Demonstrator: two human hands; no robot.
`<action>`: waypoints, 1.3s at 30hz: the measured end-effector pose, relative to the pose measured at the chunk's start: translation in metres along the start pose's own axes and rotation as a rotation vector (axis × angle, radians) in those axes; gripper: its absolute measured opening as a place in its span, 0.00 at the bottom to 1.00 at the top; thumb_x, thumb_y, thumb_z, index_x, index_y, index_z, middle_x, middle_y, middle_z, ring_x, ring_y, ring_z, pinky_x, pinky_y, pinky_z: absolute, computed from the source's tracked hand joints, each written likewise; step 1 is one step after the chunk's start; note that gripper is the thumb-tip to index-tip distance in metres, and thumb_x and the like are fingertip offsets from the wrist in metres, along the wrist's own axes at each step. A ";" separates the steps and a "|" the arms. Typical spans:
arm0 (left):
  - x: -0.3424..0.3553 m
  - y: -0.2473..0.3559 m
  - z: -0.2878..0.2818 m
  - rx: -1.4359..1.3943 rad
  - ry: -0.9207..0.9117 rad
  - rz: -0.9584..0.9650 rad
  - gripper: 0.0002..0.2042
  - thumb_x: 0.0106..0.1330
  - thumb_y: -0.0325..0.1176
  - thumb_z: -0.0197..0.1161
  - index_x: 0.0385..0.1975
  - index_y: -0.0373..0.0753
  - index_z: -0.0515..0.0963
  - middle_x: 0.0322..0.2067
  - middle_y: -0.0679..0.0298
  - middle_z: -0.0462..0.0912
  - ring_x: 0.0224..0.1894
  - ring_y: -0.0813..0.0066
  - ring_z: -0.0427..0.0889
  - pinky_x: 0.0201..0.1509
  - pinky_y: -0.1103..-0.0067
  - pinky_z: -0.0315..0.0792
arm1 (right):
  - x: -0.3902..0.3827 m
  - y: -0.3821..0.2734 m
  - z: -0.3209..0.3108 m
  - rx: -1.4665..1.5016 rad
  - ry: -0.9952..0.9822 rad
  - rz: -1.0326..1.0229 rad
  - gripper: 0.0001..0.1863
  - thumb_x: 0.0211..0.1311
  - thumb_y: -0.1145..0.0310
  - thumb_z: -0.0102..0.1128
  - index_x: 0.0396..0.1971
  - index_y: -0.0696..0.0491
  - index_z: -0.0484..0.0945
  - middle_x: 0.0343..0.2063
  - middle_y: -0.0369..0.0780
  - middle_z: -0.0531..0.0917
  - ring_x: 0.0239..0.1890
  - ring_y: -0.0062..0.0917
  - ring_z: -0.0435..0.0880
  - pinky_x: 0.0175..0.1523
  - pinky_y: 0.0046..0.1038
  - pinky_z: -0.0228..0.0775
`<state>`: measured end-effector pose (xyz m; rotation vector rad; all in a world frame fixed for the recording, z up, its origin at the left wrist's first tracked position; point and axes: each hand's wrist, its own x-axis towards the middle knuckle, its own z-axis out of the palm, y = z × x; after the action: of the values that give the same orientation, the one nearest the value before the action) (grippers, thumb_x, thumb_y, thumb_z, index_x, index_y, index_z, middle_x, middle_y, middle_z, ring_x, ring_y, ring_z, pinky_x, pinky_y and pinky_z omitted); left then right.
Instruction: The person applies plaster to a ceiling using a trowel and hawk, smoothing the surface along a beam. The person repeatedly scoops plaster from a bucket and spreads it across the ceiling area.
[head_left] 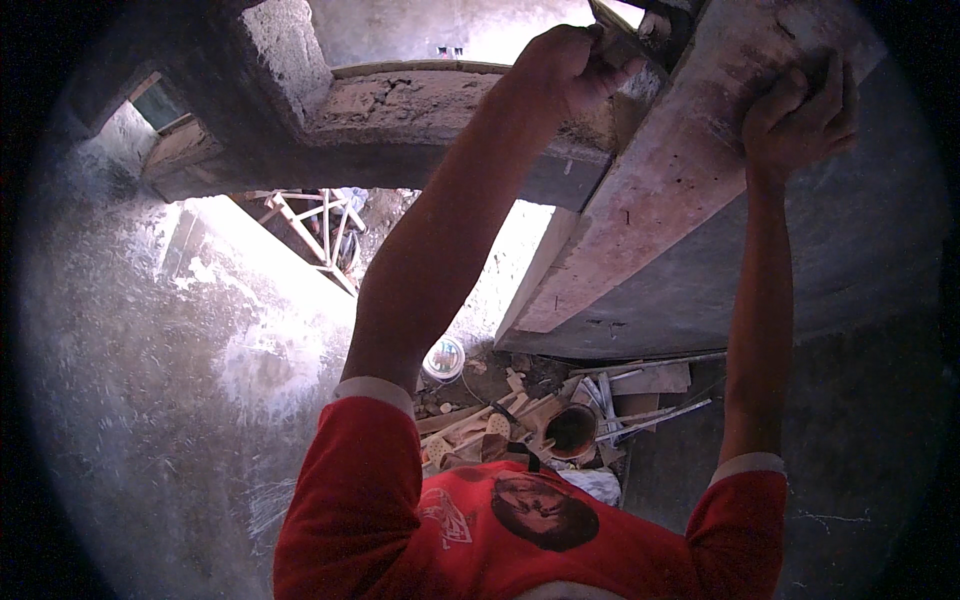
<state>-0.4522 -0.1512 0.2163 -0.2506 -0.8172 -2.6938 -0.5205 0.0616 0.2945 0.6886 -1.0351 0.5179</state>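
Observation:
Both my arms reach up to a long, pale, stained board [640, 220] that slants from top right down to the middle. My left hand [572, 68] is closed beside the board's upper left edge, its thumb stretched to the right. In its fingers is a thin, flat, dark-edged piece [628, 45], partly hidden by the hand. My right hand [800, 120] rests against the board's right side near its upper end. Its fingers are apart and curve upward, with nothing seen in them.
A rough concrete ledge [400, 105] with openings crosses the upper left, by a grey wall [170, 370]. Below lie scrap wood [480, 420], a round open container [572, 430] and a pale bucket [443, 357]. Pale poles [318, 225] show through an opening.

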 end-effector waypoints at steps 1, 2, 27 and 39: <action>0.001 -0.001 -0.002 -0.038 -0.028 0.003 0.16 0.80 0.31 0.43 0.54 0.24 0.69 0.51 0.44 0.78 0.55 0.58 0.81 0.60 0.65 0.83 | 0.000 0.000 0.000 0.000 0.000 0.003 0.26 0.76 0.50 0.42 0.60 0.52 0.75 0.59 0.42 0.78 0.59 0.35 0.73 0.59 0.43 0.57; 0.000 -0.002 0.001 -0.045 -0.010 -0.003 0.15 0.80 0.31 0.43 0.54 0.24 0.70 0.51 0.45 0.79 0.55 0.58 0.80 0.61 0.65 0.82 | 0.000 0.000 -0.001 -0.002 -0.002 0.004 0.26 0.76 0.50 0.42 0.60 0.52 0.75 0.59 0.42 0.78 0.59 0.35 0.72 0.59 0.43 0.57; -0.059 -0.016 0.043 0.553 -0.216 0.583 0.13 0.77 0.35 0.52 0.50 0.31 0.75 0.45 0.57 0.81 0.41 0.67 0.82 0.47 0.74 0.79 | 0.002 0.003 -0.005 0.016 -0.027 0.005 0.27 0.76 0.48 0.41 0.60 0.52 0.75 0.59 0.44 0.77 0.57 0.35 0.72 0.59 0.43 0.57; -0.070 -0.016 0.000 -0.151 -0.306 0.417 0.13 0.79 0.32 0.44 0.50 0.31 0.74 0.47 0.54 0.82 0.44 0.67 0.86 0.48 0.75 0.86 | 0.000 0.011 -0.001 0.016 -0.038 -0.022 0.28 0.77 0.47 0.42 0.61 0.52 0.75 0.59 0.43 0.77 0.57 0.34 0.72 0.60 0.44 0.58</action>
<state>-0.3922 -0.1214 0.1905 -0.7910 -0.5612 -2.3495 -0.5278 0.0699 0.2975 0.7262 -1.0590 0.4961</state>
